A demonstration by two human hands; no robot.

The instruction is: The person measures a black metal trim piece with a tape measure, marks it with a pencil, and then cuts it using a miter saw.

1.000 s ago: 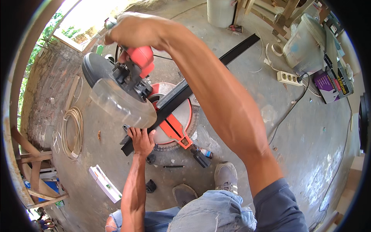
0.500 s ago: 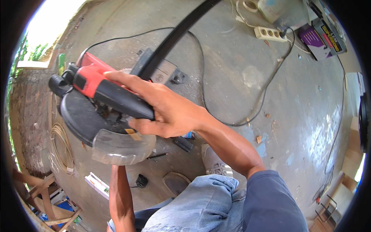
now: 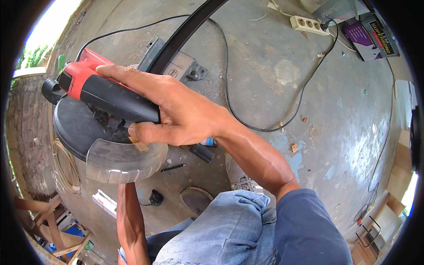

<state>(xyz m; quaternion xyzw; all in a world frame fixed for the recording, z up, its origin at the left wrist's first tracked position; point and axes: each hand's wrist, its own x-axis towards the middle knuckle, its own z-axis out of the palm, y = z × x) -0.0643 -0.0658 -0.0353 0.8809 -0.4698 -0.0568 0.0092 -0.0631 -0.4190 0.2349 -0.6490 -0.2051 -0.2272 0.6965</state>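
Note:
A chop saw with a red body, a dark round blade guard and a clear plastic shield stands at the left. My right hand is closed round the saw's black handle, thumb on the near side. From below, my left forearm reaches up under the shield; the saw hides that hand and its fingers. A long black bar slants from the saw's grey base past the upper edge. Whether my left hand touches the bar cannot be seen.
A black cord loops over the floor towards a white power strip. Near my shoes lie a pencil, a dark block and a black plug. Coiled cable and a wooden frame are at left.
The whole view has shifted a little, so the saw, bar and my arms sit further left and slightly higher. My right hand keeps its hold on the handle.

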